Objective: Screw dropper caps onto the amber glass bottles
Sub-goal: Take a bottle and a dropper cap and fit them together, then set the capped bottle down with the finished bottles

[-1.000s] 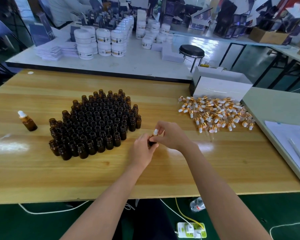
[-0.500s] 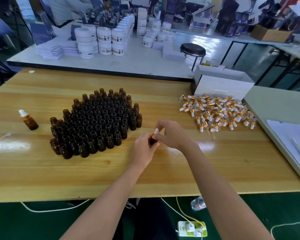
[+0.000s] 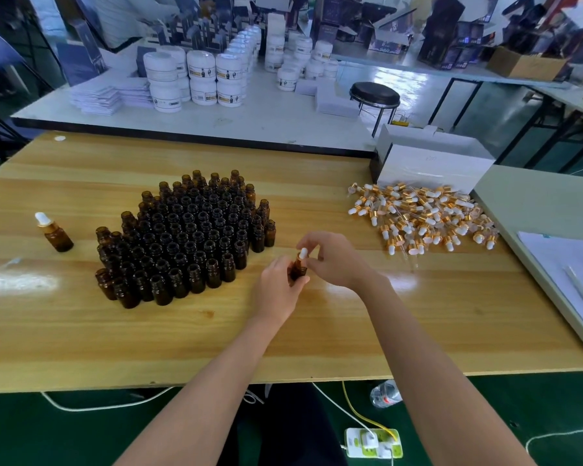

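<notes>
Your left hand hides most of the amber bottle; your right hand's fingers cover the dropper cap's collar. Labels on the white jars are too small to read. The table is cut off at the left edge.

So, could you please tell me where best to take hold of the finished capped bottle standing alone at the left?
Probably the capped bottle's amber body, from the side, below the gold collar. It stands upright and apart from the open bottles.
</notes>
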